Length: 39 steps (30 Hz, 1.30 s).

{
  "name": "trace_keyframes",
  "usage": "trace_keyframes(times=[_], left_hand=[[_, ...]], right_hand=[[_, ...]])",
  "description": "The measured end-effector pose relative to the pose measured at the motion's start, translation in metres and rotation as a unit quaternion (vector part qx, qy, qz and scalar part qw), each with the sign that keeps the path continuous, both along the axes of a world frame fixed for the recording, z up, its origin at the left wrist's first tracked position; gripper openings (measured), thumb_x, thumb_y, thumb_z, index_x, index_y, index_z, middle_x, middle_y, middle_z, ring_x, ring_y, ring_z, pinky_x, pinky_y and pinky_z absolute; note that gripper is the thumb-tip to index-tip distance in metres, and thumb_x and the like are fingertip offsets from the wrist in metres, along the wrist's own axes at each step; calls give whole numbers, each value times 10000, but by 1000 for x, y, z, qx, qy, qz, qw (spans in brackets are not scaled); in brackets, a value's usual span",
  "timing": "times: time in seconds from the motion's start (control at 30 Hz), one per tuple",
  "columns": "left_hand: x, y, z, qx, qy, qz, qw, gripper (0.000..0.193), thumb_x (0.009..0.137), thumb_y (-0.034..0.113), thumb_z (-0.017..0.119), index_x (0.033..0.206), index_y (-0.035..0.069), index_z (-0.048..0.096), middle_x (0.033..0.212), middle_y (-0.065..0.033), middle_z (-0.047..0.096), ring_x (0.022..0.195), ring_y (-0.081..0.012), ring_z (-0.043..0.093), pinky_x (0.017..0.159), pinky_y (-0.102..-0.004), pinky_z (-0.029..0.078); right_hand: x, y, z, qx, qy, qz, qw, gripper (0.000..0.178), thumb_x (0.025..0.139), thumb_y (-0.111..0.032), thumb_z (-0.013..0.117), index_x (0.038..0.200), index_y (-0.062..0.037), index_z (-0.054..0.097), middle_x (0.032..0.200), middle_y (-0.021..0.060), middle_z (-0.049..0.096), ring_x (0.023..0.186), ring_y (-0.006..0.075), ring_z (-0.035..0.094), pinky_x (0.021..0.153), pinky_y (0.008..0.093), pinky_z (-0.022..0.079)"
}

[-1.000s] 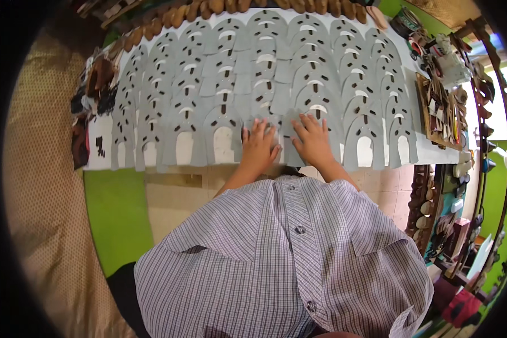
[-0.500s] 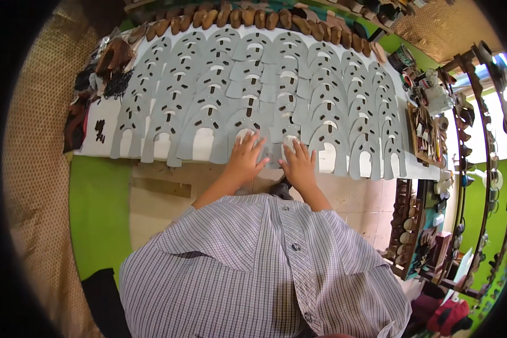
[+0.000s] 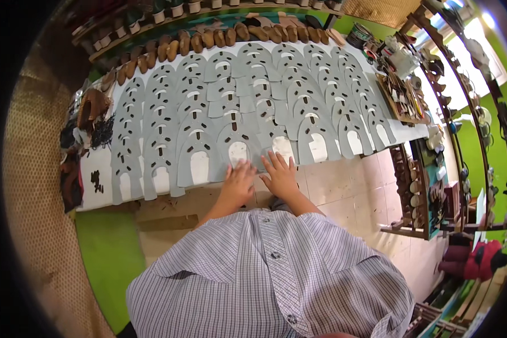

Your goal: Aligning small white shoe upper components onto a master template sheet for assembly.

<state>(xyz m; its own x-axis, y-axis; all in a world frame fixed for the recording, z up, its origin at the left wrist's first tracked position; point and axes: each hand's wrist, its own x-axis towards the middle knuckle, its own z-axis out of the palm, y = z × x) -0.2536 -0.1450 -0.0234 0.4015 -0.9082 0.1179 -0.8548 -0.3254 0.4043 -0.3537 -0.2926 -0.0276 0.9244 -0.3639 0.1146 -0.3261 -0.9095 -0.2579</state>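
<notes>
Overlapping columns of grey U-shaped pieces (image 3: 197,149), which look like shoe uppers, cover the white tabletop (image 3: 93,166). Small dark patches sit on each curve. At the table's front edge, my left hand (image 3: 240,179) rests with fingers spread by the legs of a middle piece. Just right of it lies my right hand (image 3: 280,173), also open, its fingertips near the cutout of the neighbouring grey piece (image 3: 279,135). Neither hand grips anything.
Brown shoe lasts (image 3: 197,41) line the table's back edge. A tool tray (image 3: 400,98) sits at the right end, dark scraps (image 3: 97,181) at the left. Racks of footwear (image 3: 414,188) stand to the right. Behind the lasts runs a shelf (image 3: 152,27).
The view has tilted and turned, so the table sits at a slant and more of the back shelf shows. Both hands stay open at the front edge, slightly closer together.
</notes>
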Motion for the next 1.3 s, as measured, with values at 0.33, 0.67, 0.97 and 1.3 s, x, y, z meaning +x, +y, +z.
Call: trace_keyframes(times=[0.33, 0.67, 0.97, 1.3], left_hand=[[12, 43, -15, 23, -27, 161, 986, 580, 736, 190, 642, 1276, 111, 447, 1358, -108, 385, 1282, -291, 324, 1053, -548, 185], [4, 63, -9, 8, -42, 203, 978, 282, 794, 142, 582, 1074, 151, 609, 1178, -14, 558, 1145, -191, 487, 1029, -561, 223], [40, 52, 12, 15, -23, 158, 987, 154, 815, 137, 553, 941, 131, 640, 968, -9, 625, 929, -199, 576, 995, -518, 294], [34, 49, 11, -5, -13, 223, 975, 129, 827, 135, 541, 919, 103, 625, 915, -52, 639, 891, -232, 587, 938, -475, 369]], right_hand=[[12, 5, -2, -35, 66, 56, 996, 526, 795, -278, 594, 1288, -183, 437, 1385, 37, 363, 1280, 226, 341, 1038, 557, 205], [8, -2, -8, -7, -54, 81, 995, 262, 797, -180, 575, 1053, -210, 624, 1183, 20, 534, 1112, 205, 486, 1002, 541, 272], [17, -25, -1, 76, -70, 91, 990, 163, 762, -209, 633, 916, -168, 664, 986, -4, 603, 1013, 170, 532, 1007, 508, 271], [22, -24, -7, 55, -119, 132, 983, 154, 757, -197, 633, 903, -155, 656, 1004, -18, 601, 1025, 171, 525, 995, 491, 300]])
